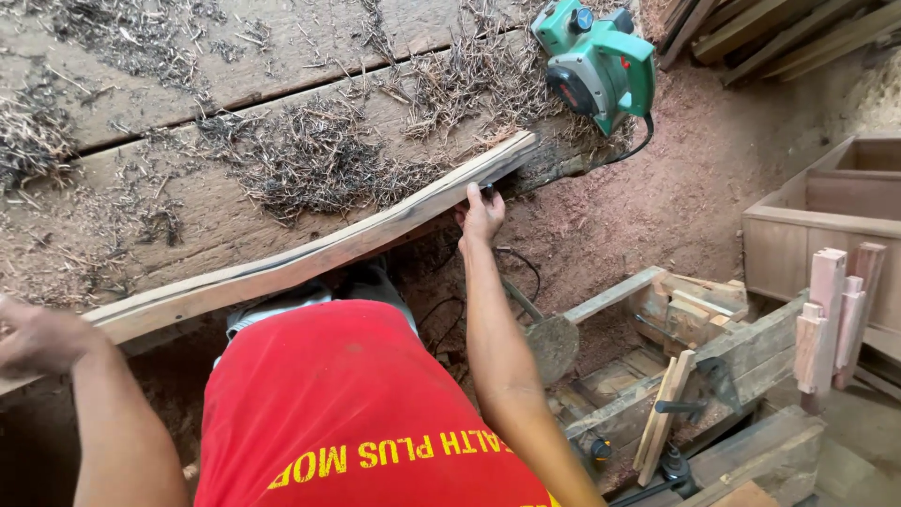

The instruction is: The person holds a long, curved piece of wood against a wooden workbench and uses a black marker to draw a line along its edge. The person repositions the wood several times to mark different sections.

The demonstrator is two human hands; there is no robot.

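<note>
While both hands' fingers grip it, left hand (38,336) and right hand (481,214), the plank (310,255) runs lower-left to upper-right.

- Workbench (235,225): broad weathered planks with a dark gap between two boards.
- Wood shavings (310,160) in dense grey-brown heaps across the top.
- Long pale wood strip (310,255) lying along the near edge, slightly bowed.
- Green electric planer (597,62) at the far right end, its black cord hanging off the edge.
</note>
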